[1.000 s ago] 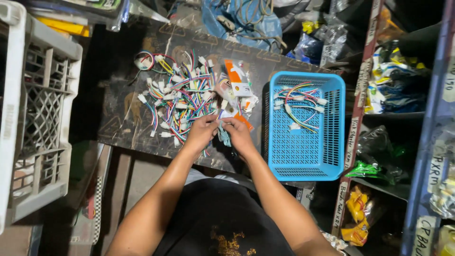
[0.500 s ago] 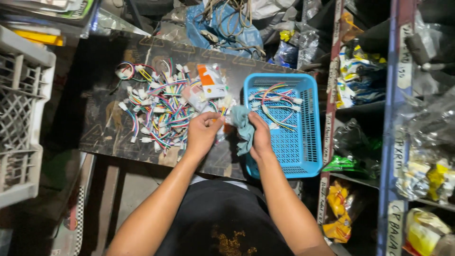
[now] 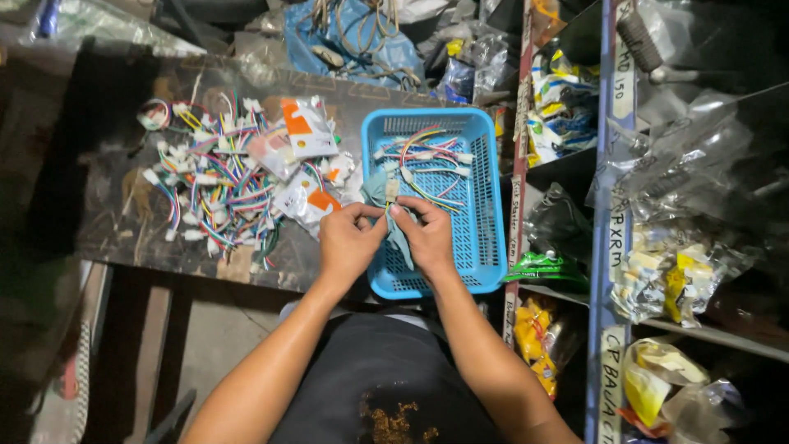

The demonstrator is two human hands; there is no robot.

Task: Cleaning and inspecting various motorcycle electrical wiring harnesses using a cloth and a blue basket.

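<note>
Connector (image 3: pixel 392 190), a small pale plug with thin wires trailing from it, sits pinched between the fingertips of both hands over the left rim of the blue basket (image 3: pixel 485 247). A bit of grey-green cloth or plastic (image 3: pixel 400 238) hangs beneath it, partly under the right hand (image 3: pixel 425 237); which it is cannot be told.

More wired plugs (image 3: pixel 427 160) lie inside the basket, toward its far end. Just left of the basket, a loose heap of coloured wire leads (image 3: pixel 215 185) spreads across the middle of the tabletop (image 3: pixel 107 164), with a few clear packets bearing orange patches (image 3: pixel 302 131) on top of it. Nothing lies between the hands and the basket.

The tabletop is dark and worn, and the basket rests on its right edge. Along the far edge lies a blue bag with cables (image 3: pixel 353 33). Shelves (image 3: pixel 612 205) packed with bagged parts stand to the right.

The left hand (image 3: pixel 349 240) is closed, thumb and fingers gripping the connector from the left; the right hand is closed on it from the right.
</note>
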